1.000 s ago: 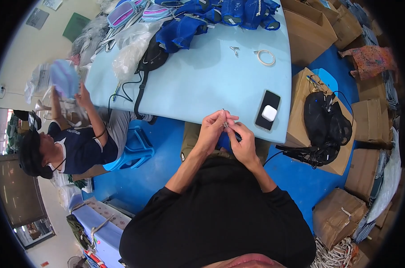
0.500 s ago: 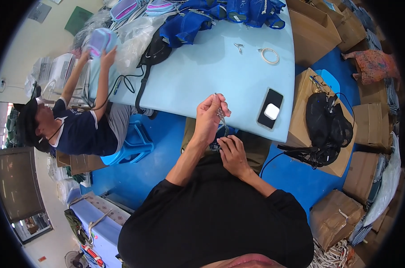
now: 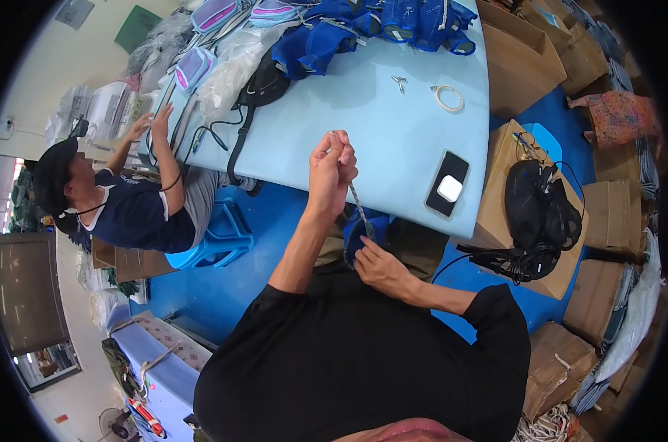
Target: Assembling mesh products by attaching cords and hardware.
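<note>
A grey-white cord (image 3: 357,200) runs down from my left hand (image 3: 332,163), raised at the table's near edge with its fingers closed around the upper end. The cord's lower part meets a blue fabric bag (image 3: 354,234), which lies at my lap below the table edge. At the bag's side, my right hand (image 3: 382,269) has thumb and fingertips closed on its fabric close to the cord. Part of the bag is hidden behind the table edge and my right hand.
On the light blue table (image 3: 312,140) lie several blue mesh bags (image 3: 312,50), a black bag (image 3: 266,85), a tape roll (image 3: 449,98), small metal pieces (image 3: 399,83) and a phone (image 3: 438,202) with a white case on it. A co-worker (image 3: 139,199) sits at left. Cardboard boxes stand at right.
My left hand has risen slightly, stretching the cord out between my hands. More of the blue bag shows. The co-worker has let go of a light blue and purple pouch, now on the table.
</note>
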`<state>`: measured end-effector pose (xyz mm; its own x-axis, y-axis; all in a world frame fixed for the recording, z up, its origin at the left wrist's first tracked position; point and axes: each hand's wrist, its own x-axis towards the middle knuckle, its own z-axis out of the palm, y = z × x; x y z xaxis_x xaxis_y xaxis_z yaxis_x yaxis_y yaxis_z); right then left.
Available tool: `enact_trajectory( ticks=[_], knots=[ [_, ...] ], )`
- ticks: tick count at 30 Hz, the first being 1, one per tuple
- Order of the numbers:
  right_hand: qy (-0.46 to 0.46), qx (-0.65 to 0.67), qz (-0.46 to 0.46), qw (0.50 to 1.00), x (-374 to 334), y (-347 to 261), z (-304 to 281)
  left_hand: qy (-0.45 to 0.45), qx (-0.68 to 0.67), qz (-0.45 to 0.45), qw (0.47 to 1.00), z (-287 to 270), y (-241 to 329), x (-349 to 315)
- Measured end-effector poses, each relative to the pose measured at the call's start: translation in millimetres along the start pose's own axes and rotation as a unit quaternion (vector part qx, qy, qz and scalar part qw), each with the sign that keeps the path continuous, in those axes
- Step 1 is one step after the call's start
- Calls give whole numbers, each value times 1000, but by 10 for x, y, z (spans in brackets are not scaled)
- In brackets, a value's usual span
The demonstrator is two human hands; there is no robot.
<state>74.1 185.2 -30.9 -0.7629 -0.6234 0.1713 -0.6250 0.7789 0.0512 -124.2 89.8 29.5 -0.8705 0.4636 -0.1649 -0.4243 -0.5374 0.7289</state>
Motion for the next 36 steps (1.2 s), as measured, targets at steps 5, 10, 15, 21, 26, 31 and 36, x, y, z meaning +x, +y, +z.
enact_trajectory(
  ticks=[5, 10, 15, 21, 26, 31, 36],
  knots=[
    [-2, -19, 38, 999, 109, 42, -225, 35, -69, 19, 997, -193, 112, 240],
    [11, 86, 8, 996, 76, -42, -402, 63, -91, 2, 994, -444, 139, 443],
    [32, 148, 7, 988, -54, 67, -398, 52, -122, -13, 991, -458, 82, 540],
    [76, 228, 249, 938, 76, 313, -531, 13, -65, 23, 998, -186, 272, 357],
    [34, 241, 309, 919, 216, 170, -286, -4, -31, 30, 999, -52, 339, 307],
    [97, 209, 182, 956, 131, -28, -223, 18, -54, 29, 998, -150, 320, 451],
    [45, 193, 170, 965, 33, 45, -254, 12, -56, 18, 998, -171, 326, 489]
  ],
)
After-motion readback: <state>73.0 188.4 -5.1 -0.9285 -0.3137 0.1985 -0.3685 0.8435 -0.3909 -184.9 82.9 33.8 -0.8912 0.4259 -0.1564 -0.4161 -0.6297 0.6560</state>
